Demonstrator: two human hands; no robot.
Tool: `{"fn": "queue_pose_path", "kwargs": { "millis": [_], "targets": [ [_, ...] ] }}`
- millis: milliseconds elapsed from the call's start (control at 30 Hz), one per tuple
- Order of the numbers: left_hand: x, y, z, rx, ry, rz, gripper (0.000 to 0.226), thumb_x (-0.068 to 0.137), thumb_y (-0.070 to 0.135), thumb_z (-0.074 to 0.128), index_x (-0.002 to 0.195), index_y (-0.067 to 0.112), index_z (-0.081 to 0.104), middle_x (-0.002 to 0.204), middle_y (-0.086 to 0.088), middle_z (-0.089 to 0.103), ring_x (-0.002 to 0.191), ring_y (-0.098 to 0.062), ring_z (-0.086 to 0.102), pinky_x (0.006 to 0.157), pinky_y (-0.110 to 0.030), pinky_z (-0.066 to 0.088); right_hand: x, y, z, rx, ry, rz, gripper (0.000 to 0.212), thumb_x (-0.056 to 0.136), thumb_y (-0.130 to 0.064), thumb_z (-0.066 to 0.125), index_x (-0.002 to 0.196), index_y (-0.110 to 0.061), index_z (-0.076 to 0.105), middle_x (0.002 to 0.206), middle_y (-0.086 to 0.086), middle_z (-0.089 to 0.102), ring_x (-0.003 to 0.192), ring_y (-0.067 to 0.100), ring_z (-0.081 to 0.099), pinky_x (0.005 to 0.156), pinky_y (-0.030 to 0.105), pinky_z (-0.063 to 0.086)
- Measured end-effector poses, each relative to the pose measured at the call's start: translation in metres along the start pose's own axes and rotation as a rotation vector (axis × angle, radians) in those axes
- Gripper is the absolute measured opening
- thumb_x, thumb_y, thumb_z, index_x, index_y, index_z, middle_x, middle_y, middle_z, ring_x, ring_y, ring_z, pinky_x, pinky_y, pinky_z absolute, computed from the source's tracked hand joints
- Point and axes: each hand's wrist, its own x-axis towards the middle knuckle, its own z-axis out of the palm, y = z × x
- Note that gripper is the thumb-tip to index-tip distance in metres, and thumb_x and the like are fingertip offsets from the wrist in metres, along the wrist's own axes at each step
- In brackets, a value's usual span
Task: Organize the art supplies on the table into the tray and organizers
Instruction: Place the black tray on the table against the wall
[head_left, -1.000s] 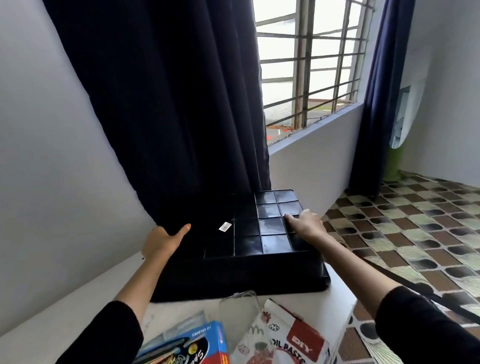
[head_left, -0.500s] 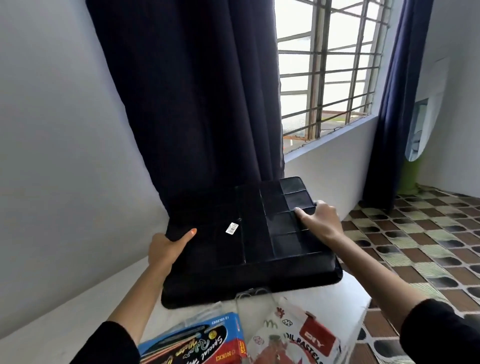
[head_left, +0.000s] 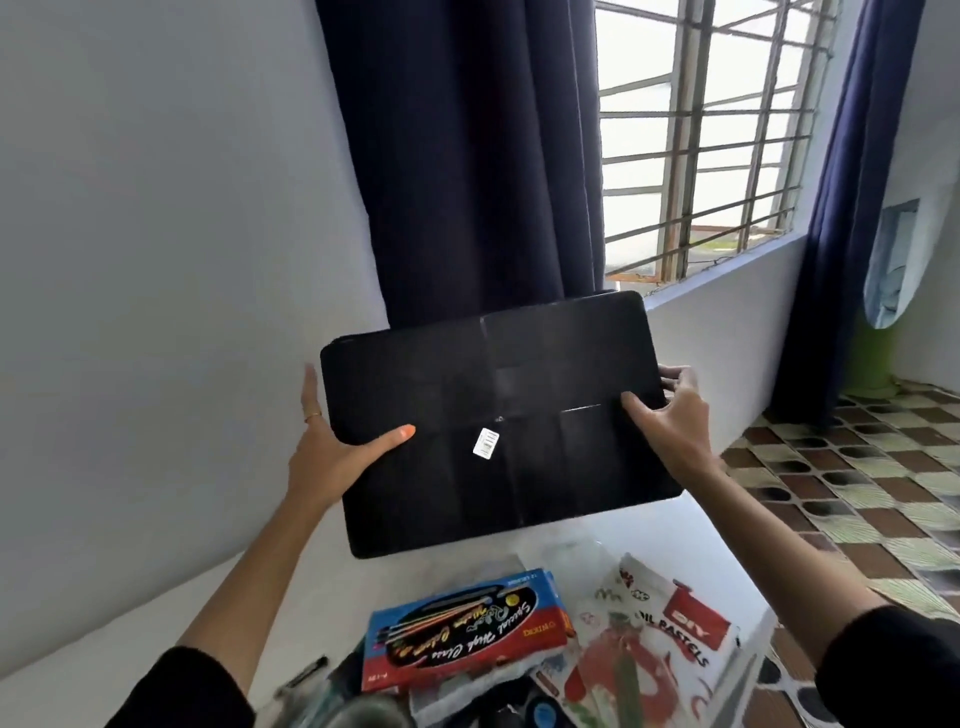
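Observation:
A large black tray (head_left: 498, 415) is tilted up above the white table (head_left: 208, 597), its underside with a small barcode sticker (head_left: 485, 442) facing me. My left hand (head_left: 332, 441) grips its left edge, thumb across the underside and fingers behind. My right hand (head_left: 670, 415) grips the right edge the same way. On the table in front of me lie a blue and red box of colour pencils (head_left: 462, 631) and a white plastic bag with an oil pastels box (head_left: 654, 639).
Dark curtains (head_left: 467, 156) hang behind the tray beside a barred window (head_left: 696, 140). A grey wall runs along the table's left side. The table's right edge drops to a patterned tiled floor (head_left: 841, 483). A black pen (head_left: 306, 675) lies at the near left.
The tray has been lifted off the table and tipped up until its underside faces me. Both hands rose with it, keeping their hold on its edges.

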Motion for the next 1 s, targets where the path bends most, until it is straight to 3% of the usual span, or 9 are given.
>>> {"fn": "queue_pose_path", "kwargs": {
  "millis": [167,333,500,667,733,867,933,1000],
  "targets": [
    [-0.019,0.005,-0.05,0.203,0.115,0.135,0.138,0.047,0.062,0.081,0.132,0.059,-0.027,0.14,-0.012,0.041,0.119,-0.034,0.051,0.098,-0.05,0.042,-0.016,-0.026,0.027,0.083,-0.079,-0.025,0.045,0.079,-0.012,0.072,0.112,-0.004,0.043,0.105,0.003,0.054,0.095,0.017,0.054,0.08,0.024,0.041],
    [-0.032,-0.004,-0.105,0.251,0.18,0.173,0.144,0.048,0.055,0.085,0.134,0.052,-0.03,0.147,0.003,0.039,0.121,-0.028,0.052,0.098,-0.047,0.044,-0.039,-0.038,0.06,0.138,-0.16,-0.019,0.048,0.076,-0.001,0.069,0.115,-0.007,0.04,0.111,0.005,0.052,0.102,0.021,0.052,0.084,0.03,0.045],
    [-0.044,-0.022,-0.145,0.235,0.258,0.146,0.129,0.051,0.046,0.088,0.142,0.047,-0.004,0.133,-0.001,0.052,0.11,-0.028,0.058,0.09,-0.043,0.047,-0.063,-0.04,0.088,0.148,-0.275,-0.017,0.061,0.07,0.014,0.06,0.11,-0.023,0.033,0.115,0.009,0.047,0.106,0.03,0.053,0.083,0.047,0.051],
    [-0.052,-0.031,-0.168,0.276,0.307,0.173,0.113,0.052,0.04,0.09,0.134,0.033,0.011,0.104,0.001,0.057,0.085,-0.022,0.06,0.074,-0.031,0.046,-0.079,-0.048,0.118,0.214,-0.305,-0.041,0.088,0.064,0.014,0.065,0.13,-0.033,0.031,0.12,0.004,0.046,0.11,0.021,0.05,0.09,0.041,0.05],
    [-0.057,-0.033,-0.177,0.312,0.299,0.181,0.115,0.051,0.044,0.088,0.135,0.032,0.011,0.106,0.0,0.057,0.083,-0.021,0.059,0.073,-0.029,0.045,-0.084,-0.049,0.124,0.255,-0.314,-0.009,0.085,0.065,0.015,0.065,0.129,-0.031,0.032,0.122,0.006,0.046,0.111,0.022,0.05,0.09,0.042,0.051],
    [-0.067,-0.039,-0.192,0.45,0.249,0.23,0.129,0.053,0.048,0.087,0.142,0.05,-0.006,0.118,-0.007,0.058,0.082,-0.023,0.06,0.071,-0.032,0.048,-0.095,-0.052,0.126,0.288,-0.368,0.03,0.076,0.07,0.019,0.06,0.119,-0.032,0.032,0.108,0.007,0.049,0.1,0.026,0.054,0.071,0.037,0.053],
    [-0.072,-0.041,-0.196,0.432,0.28,0.241,0.116,0.056,0.045,0.086,0.142,0.046,0.008,0.12,-0.005,0.059,0.084,-0.02,0.06,0.072,-0.031,0.049,-0.102,-0.053,0.129,0.287,-0.387,0.023,0.072,0.071,0.017,0.061,0.118,-0.031,0.033,0.103,0.001,0.049,0.097,0.025,0.057,0.075,0.042,0.054],
    [-0.08,-0.046,-0.196,0.4,0.357,0.275,0.102,0.057,0.041,0.087,0.136,0.04,0.022,0.118,-0.001,0.059,0.086,-0.02,0.061,0.071,-0.028,0.048,-0.105,-0.057,0.132,0.32,-0.383,0.045,0.064,0.074,0.018,0.057,0.116,-0.026,0.035,0.1,-0.001,0.05,0.092,0.022,0.057,0.072,0.037,0.053]
  ]
}}
